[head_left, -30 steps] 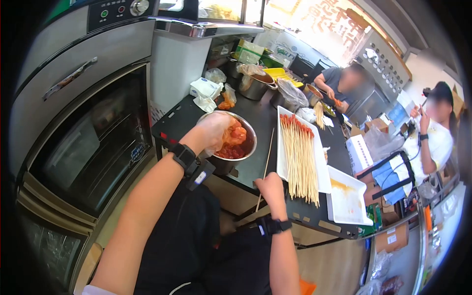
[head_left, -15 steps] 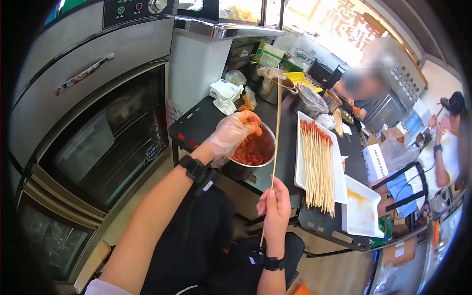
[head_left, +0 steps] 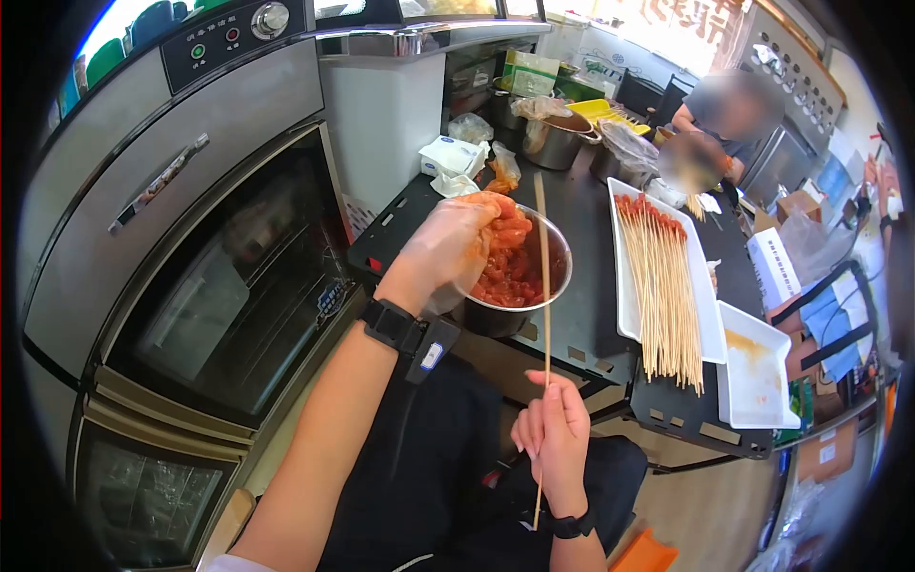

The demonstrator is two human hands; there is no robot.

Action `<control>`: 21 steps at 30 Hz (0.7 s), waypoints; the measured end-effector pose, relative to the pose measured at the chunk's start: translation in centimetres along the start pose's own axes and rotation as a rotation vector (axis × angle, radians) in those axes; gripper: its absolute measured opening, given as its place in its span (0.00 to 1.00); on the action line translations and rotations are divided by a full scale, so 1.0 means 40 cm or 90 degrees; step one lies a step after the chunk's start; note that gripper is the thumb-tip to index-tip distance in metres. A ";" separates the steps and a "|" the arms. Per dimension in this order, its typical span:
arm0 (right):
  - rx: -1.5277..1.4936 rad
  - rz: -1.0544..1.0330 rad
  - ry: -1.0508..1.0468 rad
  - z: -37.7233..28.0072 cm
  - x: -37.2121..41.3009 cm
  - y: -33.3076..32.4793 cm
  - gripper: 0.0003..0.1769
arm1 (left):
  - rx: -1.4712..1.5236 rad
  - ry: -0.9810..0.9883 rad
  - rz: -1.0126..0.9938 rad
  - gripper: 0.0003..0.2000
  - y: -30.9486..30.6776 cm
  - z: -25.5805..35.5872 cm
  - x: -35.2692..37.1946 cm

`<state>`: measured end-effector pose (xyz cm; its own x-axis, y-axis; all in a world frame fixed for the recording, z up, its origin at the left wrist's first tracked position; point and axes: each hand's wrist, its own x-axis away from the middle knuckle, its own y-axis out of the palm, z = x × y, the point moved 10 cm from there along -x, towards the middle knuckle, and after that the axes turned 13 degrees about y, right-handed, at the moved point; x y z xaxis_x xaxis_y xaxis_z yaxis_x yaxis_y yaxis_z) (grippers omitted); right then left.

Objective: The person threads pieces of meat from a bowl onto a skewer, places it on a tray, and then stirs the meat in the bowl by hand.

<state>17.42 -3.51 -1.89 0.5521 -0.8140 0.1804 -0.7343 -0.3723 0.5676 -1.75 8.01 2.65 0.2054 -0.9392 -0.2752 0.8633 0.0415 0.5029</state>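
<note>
My left hand (head_left: pixel 453 243), in a clear plastic glove, grips a piece of red marinated meat (head_left: pixel 507 229) just above the metal bowl (head_left: pixel 558 286), which holds more of that meat. My bare right hand (head_left: pixel 555 434) holds a long bamboo skewer (head_left: pixel 543 276) upright, its tip rising past the bowl's right side close to the held meat. Both wrists wear black bands. To the right lies a long white tray (head_left: pixel 624 296) with several finished meat skewers (head_left: pixel 660 286) laid side by side.
A steel oven (head_left: pixel 191 248) stands at my left. The black table (head_left: pixel 581 329) also carries a smaller white tray (head_left: pixel 758 381), tissue packs (head_left: pixel 453 157), metal pots (head_left: pixel 558 138) and bags. A person (head_left: pixel 729 110) sits at the far end.
My left hand has lifted meat out of the bowl. My right hand picked the skewer off the table, stood it upright and drew it toward my body.
</note>
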 end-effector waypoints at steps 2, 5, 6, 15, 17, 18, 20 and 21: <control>0.102 -0.010 0.035 0.022 -0.003 0.003 0.11 | 0.083 -0.002 0.054 0.09 -0.011 0.009 0.004; 0.154 0.045 0.043 0.012 0.024 0.013 0.15 | -0.757 0.462 -0.211 0.10 0.057 0.132 0.036; 0.176 0.060 0.046 0.014 0.028 0.011 0.17 | -0.759 0.460 -0.214 0.10 0.066 0.143 0.043; 0.303 0.100 0.009 0.006 0.048 0.007 0.18 | -0.578 0.364 -0.198 0.14 0.028 0.113 0.020; 0.319 0.113 0.020 -0.002 0.063 0.008 0.18 | -0.687 0.449 -0.195 0.13 0.075 0.159 0.057; 0.335 0.126 0.032 -0.001 0.067 0.005 0.18 | -0.688 0.449 -0.194 0.13 0.076 0.160 0.062; 0.342 0.122 0.018 0.000 0.069 0.006 0.18 | -0.852 0.569 -0.148 0.13 0.090 0.191 0.089; 0.348 0.120 0.004 -0.004 0.070 0.008 0.18 | -0.852 0.569 -0.147 0.13 0.089 0.195 0.083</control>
<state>18.78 -5.85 -1.07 0.3927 -0.8868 0.2435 -0.9168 -0.3985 0.0273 -1.59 2.37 9.90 -0.2022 -0.5005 -0.8418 0.5758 0.6345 -0.5156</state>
